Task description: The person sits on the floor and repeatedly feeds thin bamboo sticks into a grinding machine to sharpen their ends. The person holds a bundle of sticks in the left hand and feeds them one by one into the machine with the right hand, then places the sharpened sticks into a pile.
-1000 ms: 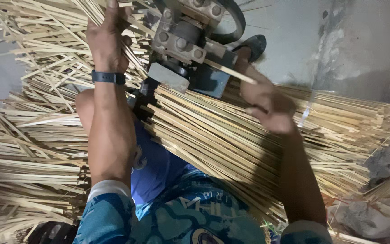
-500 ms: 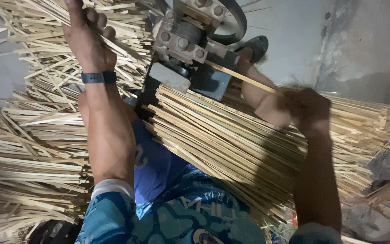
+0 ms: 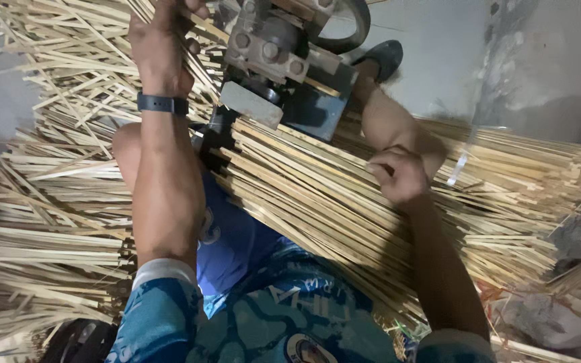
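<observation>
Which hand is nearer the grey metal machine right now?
Left. The left hand grips strips just beside the grey metal machine, on its left side. The right hand rests on the strip bundle, lower right of it.

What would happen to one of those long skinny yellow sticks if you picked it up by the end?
One thin strip would probably bend and droop, since each is very long and slim. It likely weighs almost nothing; the left hand grips several at once. Being flat-sided, strips in the bundle probably slide rather than roll.
</observation>
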Available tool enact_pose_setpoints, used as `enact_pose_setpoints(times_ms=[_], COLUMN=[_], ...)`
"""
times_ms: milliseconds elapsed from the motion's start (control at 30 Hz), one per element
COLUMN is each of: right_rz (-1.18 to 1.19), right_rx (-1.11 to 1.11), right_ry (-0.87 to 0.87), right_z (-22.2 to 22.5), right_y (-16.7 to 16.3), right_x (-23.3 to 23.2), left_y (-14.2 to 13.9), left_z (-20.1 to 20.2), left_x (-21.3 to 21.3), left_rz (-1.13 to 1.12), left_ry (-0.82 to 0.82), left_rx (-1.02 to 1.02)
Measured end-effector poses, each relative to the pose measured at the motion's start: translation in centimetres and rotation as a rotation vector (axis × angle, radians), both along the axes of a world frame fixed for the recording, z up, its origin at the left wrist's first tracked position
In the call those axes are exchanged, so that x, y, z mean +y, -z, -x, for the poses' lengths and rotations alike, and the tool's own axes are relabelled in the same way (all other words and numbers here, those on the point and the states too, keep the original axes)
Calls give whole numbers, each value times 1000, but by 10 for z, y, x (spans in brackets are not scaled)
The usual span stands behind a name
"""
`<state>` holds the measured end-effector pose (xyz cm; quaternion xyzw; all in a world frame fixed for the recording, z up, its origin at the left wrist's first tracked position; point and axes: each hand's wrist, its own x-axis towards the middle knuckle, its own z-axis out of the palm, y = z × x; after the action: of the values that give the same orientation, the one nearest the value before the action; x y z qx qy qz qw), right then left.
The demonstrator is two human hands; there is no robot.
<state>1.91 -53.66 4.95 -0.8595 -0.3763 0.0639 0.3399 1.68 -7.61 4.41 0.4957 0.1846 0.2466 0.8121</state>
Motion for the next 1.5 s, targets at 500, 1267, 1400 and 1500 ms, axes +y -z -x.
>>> enact_pose_setpoints(times_ms=[500, 1267, 1400, 1500], right_rz=[153, -59, 9, -94], right_rx=[137, 25, -129, -43], right_ry=[484, 125, 252, 269], right_z=[-51, -17, -31, -40], right_y=[-60, -18, -36, -29], right_x=[-105, -34, -46, -23], left_y=[29, 39, 38, 33], left_z=[13, 1, 1, 4], left_x=[43, 22, 36, 38], left_rz=[201, 156, 236, 269], left_ry=[-228, -94, -238, -152], left_rx=[-39, 15, -85, -221])
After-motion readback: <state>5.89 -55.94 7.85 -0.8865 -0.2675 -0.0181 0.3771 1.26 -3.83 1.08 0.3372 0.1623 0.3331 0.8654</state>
